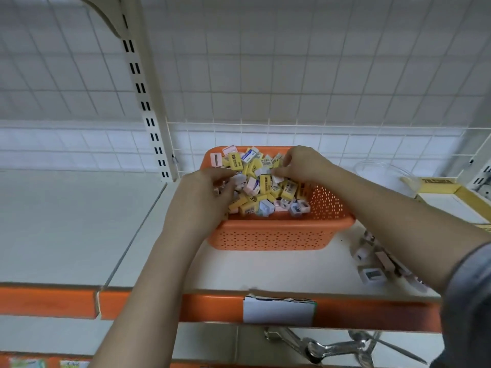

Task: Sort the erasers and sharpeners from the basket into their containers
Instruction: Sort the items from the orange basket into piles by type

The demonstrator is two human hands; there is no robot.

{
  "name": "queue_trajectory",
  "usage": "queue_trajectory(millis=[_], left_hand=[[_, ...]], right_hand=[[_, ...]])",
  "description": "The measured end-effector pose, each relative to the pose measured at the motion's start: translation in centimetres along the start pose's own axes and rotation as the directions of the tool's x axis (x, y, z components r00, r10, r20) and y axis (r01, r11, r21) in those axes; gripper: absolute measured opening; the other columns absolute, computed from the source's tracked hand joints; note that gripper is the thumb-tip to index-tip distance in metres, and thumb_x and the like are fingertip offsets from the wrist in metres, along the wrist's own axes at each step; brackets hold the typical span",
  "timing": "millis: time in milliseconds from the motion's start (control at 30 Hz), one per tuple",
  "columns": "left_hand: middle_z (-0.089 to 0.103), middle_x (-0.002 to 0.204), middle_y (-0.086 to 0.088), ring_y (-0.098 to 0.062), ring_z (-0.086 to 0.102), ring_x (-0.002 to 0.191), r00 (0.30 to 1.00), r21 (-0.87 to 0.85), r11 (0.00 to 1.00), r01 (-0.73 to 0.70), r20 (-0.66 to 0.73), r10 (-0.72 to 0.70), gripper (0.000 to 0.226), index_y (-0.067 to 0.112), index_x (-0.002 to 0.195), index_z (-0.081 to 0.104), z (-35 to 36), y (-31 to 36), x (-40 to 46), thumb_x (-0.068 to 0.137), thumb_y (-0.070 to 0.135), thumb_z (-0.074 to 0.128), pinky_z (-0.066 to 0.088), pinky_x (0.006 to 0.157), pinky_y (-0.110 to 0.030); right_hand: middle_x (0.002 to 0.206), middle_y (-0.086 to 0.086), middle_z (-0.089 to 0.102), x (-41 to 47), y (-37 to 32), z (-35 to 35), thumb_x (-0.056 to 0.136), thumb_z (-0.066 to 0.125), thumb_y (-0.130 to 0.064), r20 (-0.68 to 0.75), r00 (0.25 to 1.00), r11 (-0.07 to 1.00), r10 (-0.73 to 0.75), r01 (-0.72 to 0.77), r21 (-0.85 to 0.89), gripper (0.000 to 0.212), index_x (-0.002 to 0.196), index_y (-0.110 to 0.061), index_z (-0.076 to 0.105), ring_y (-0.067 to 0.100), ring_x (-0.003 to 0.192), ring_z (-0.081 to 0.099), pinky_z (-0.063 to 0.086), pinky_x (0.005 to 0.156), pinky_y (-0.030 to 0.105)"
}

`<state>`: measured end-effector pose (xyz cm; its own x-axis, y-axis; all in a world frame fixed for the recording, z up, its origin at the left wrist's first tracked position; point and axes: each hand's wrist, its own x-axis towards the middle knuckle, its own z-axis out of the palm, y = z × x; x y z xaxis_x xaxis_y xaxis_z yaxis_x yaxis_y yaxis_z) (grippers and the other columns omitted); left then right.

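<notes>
An orange perforated basket (268, 235) stands on the white shelf, heaped with yellow-sleeved erasers (265, 183) and small pale sharpeners (300, 207). My left hand (204, 195) reaches into the basket's left side, its fingers curled round a small white piece (238, 179). My right hand (297, 163) is over the far right of the heap, its fingertips pinching a small white piece (278, 178). A clear round container (382, 168) and a yellow cardboard box (457, 192) sit to the right of the basket.
Several loose sharpeners (372, 273) lie on the shelf (265, 269) right of the basket, partly under my right forearm. A wire grid backs the shelf. The shelf's orange front edge carries a white label (277, 310). Metal hooks (332, 346) hang below.
</notes>
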<state>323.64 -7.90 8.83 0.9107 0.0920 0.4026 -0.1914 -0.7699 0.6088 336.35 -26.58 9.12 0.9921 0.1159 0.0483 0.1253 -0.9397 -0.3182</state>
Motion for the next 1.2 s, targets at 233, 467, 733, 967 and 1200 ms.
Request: queue_trajectory(millis=[233, 467, 733, 967, 1200], left_hand=[[0.067, 0.112, 0.004, -0.002, 0.051, 0.085, 1.000, 0.043, 0.999, 0.014, 0.028, -0.015, 0.028, 0.023, 0.116, 0.066, 0.5, -0.5, 0.8, 0.091, 0.025, 0.054, 0.036, 0.074, -0.017], [0.067, 0.112, 0.001, -0.013, 0.061, 0.096, 0.996, 0.098, 0.994, -0.041, 0.089, 0.032, 0.028, 0.021, 0.117, 0.066, 1.0, 0.3, 3.6, 0.091, 0.020, 0.053, 0.044, 0.076, -0.022], [0.068, 0.091, -0.004, -0.023, 0.062, 0.086, 0.976, 0.328, 0.941, -0.084, 0.218, 0.011, 0.020, 0.009, 0.096, 0.071, 4.9, 0.2, 12.1, 0.087, 0.022, 0.059, 0.053, 0.074, -0.032], [0.069, 0.086, -0.006, -0.022, 0.064, 0.077, 0.967, 0.487, 0.865, -0.121, 0.256, -0.009, 0.013, 0.013, 0.088, 0.069, 7.1, -0.1, 14.1, 0.082, 0.024, 0.065, 0.046, 0.057, -0.027], [0.068, 0.085, -0.006, -0.022, 0.055, 0.064, 0.976, 0.516, 0.842, -0.154, 0.210, 0.050, 0.005, 0.012, 0.076, 0.065, 7.9, 0.2, 14.0, 0.078, 0.009, 0.062, 0.037, 0.048, -0.024]], right_hand=[[0.087, 0.003, 0.068, -0.5, -0.9, 0.2, 0.084, 0.067, -0.035, 0.013, 1.000, 1.000, 0.012, -0.012, -0.020, 0.028, 0.095, -0.009, 0.067, 0.010, 0.063, 0.054, 0.032, 0.047, 0.021], [0.107, 0.015, 0.067, -1.7, 0.0, -0.9, 0.081, 0.067, -0.022, -0.106, 0.994, 0.984, 0.028, -0.009, 0.179, 0.032, 0.104, 0.001, 0.065, 0.026, 0.091, 0.063, 0.053, 0.077, 0.037], [0.075, -0.005, 0.067, -9.3, 3.0, -2.1, 0.081, 0.068, -0.022, -0.401, 0.894, 0.794, 0.198, 0.093, 0.600, 0.018, 0.098, -0.017, 0.061, -0.004, 0.058, 0.058, 0.041, 0.053, 0.007], [0.083, -0.009, 0.065, -12.5, 4.2, -0.2, 0.081, 0.071, -0.025, -0.512, 0.803, 0.756, 0.305, 0.124, 0.643, 0.020, 0.098, -0.022, 0.059, 0.001, 0.078, 0.062, 0.047, 0.069, 0.018], [0.083, -0.010, 0.065, -13.1, 4.7, -0.1, 0.081, 0.069, -0.024, -0.533, 0.776, 0.748, 0.336, 0.125, 0.652, 0.017, 0.096, -0.024, 0.060, -0.002, 0.076, 0.062, 0.045, 0.066, 0.011]])
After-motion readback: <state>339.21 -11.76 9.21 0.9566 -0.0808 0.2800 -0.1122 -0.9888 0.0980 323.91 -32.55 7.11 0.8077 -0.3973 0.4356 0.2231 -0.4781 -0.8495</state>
